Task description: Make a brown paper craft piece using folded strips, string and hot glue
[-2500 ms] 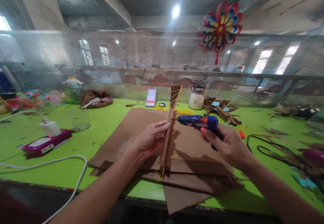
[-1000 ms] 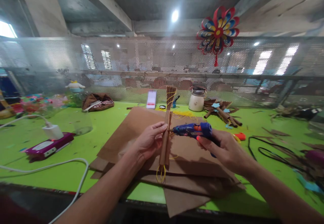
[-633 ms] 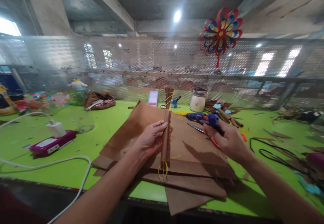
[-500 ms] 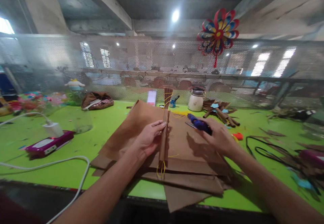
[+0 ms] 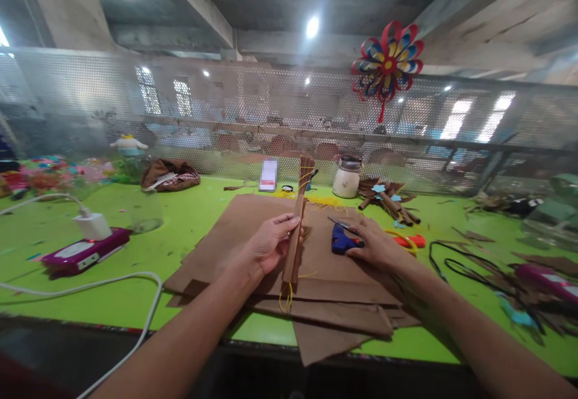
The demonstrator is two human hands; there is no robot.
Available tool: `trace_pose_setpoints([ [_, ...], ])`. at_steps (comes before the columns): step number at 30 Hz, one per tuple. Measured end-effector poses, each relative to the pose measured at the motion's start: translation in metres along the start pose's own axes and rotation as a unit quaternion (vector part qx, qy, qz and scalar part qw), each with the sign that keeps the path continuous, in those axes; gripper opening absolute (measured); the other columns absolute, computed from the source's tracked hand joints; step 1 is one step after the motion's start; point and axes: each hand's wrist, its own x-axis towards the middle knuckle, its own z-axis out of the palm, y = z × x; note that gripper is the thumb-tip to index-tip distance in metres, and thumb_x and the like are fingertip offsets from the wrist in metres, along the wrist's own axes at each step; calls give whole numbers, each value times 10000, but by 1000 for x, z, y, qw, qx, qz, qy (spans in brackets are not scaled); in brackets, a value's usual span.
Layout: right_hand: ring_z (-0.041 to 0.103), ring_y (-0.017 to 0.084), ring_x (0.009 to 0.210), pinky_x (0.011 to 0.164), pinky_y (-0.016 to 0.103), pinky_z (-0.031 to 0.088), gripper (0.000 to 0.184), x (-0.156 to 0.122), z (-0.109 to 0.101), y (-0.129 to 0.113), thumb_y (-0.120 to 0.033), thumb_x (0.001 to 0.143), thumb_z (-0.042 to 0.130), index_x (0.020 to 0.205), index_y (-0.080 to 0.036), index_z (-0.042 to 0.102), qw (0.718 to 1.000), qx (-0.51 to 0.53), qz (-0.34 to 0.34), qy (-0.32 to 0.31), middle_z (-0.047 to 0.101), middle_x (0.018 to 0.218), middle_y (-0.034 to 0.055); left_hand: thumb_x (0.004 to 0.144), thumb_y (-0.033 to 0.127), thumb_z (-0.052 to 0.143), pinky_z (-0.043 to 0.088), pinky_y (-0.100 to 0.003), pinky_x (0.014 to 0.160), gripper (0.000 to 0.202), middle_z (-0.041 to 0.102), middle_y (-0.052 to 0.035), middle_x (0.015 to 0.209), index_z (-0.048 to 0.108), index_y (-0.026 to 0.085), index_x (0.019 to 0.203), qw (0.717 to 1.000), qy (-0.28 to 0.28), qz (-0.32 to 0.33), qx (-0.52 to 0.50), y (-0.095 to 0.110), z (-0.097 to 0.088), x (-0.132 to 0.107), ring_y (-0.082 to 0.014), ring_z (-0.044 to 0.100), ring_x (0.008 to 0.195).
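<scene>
My left hand [image 5: 270,245] is closed on a brown folded-paper stick bundle [image 5: 295,236]. The bundle stands upright, fringed at the top, with yellow strings hanging from its lower end. My right hand [image 5: 377,247] lies low on the stack of brown paper sheets [image 5: 235,230]. Its thumb and fingers are round the blue glue gun [image 5: 342,243], which rests on the paper. Scissors with red handles [image 5: 409,241] lie just behind that hand, their blades pointing left.
A white jar [image 5: 345,179], a phone [image 5: 268,174] and brown paper rolls [image 5: 388,197] stand at the back by the mesh screen. A pink device with a white charger and cable [image 5: 85,248] lies left. Black cables [image 5: 465,260] lie right. A paper pinwheel [image 5: 387,65] hangs above.
My right hand took the glue gun away from the bundle and brought it down onto the brown paper to the right. My left hand kept the bundle upright in place.
</scene>
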Motion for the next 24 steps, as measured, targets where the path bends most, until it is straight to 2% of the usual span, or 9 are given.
trace_pose_setpoints([
  [2,484,257,1003,888,424,400,400,2,-6,-1,-326,665,678,1019,-149,625,999,51,0,12,545,1032,116,704,148,667,451,-212,588,141,618,-33,744,635,105,834,1000,-13,-3,-3,-1,-1,0,-88,565,602],
  [5,547,211,874,794,395,455,264,5,-21,-19,-352,751,602,924,-158,649,984,169,12,55,600,949,91,702,184,685,440,-220,615,188,618,-40,771,644,108,869,999,-45,-8,-11,-1,0,-2,-89,563,634],
  [9,566,152,714,659,299,480,287,9,-45,-58,-394,836,497,857,-152,651,935,354,-15,25,639,791,57,722,184,675,420,-215,667,197,604,-47,781,645,101,898,994,-111,-10,-17,0,4,-7,-81,548,668],
  [13,562,129,669,636,273,476,329,19,-58,-81,-423,846,482,819,-143,652,891,454,-20,1,634,772,53,769,179,625,394,-200,647,159,576,-49,756,638,89,900,984,-172,-13,-40,1,9,-13,-79,529,674],
  [18,541,113,637,623,256,460,328,32,-48,-88,-446,816,526,778,-145,652,850,527,-21,-6,609,695,25,783,161,598,379,-191,626,151,570,-66,782,636,80,905,975,-213,-28,-60,1,9,-16,-75,516,665],
  [24,543,117,615,618,264,458,344,37,-29,-86,-463,805,540,719,-144,636,809,588,-7,-5,596,653,20,764,183,618,397,-206,644,210,572,-72,797,652,81,944,974,-215,-43,-55,0,8,-16,-87,524,672],
])
